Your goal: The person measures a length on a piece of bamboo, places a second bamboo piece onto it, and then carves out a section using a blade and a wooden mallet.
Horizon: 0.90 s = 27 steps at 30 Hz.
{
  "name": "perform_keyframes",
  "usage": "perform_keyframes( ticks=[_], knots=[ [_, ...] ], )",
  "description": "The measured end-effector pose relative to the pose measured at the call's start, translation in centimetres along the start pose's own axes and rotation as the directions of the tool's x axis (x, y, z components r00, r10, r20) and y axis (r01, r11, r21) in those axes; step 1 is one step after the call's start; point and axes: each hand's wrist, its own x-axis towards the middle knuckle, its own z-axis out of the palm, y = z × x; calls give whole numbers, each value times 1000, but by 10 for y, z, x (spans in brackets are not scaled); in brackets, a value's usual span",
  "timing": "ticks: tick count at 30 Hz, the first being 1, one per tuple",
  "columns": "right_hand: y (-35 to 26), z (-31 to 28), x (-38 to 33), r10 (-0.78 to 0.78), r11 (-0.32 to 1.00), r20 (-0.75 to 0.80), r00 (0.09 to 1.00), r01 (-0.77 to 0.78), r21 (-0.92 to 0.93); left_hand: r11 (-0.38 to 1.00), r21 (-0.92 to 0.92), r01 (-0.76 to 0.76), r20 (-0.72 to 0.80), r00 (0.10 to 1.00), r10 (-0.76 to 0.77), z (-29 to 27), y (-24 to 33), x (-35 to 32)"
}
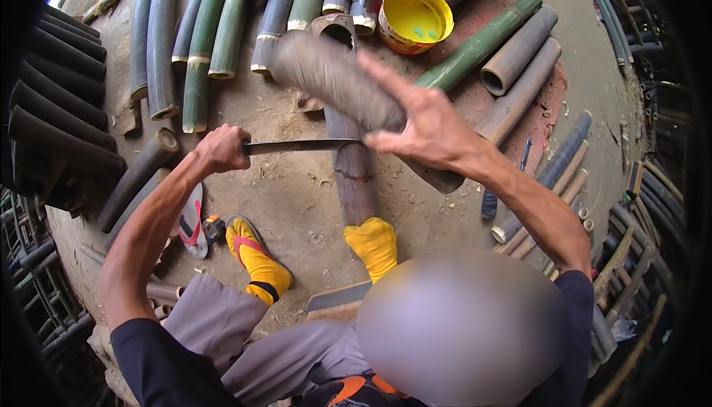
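Observation:
My left hand (226, 149) is closed round the handle of a long knife. The dark, narrow knife blade (297, 146) reaches to the right, its far part over a dark brown bamboo pole (354, 177) that lies lengthwise before me. My right hand (434, 129) grips a thick grey-brown club-like piece (337, 84), smeared by motion, with thumb and forefinger on opposite sides of it. This piece hangs above the bamboo pole and hides part of it. My foot in a yellow sock (373, 246) rests against the pole's near end.
Several green and grey bamboo poles (200, 73) lie at the far side. A yellow bucket (415, 20) stands beyond my right hand. More bamboo (523, 80) lies right of it. Dark tubes (67, 117) are stacked at left, and a loose sandal (194, 221) lies near my other foot.

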Motion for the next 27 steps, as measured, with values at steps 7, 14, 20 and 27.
perform_keyframes(
  ticks=[7,14,20,27],
  knots=[
    [4,32,-17,-108,989,-341,934,137,62,999,37,15,7,1000,-15,0,10,7],
    [14,47,-47,160,984,81,984,-166,72,1000,-21,6,29,1000,-5,7,1,4],
    [32,55,-70,307,931,303,902,-350,101,960,-259,109,367,930,-7,7,-11,15],
    [54,49,-106,417,892,-218,883,-350,287,953,-276,124,-97,983,-157,92,10,-25]
  ],
)
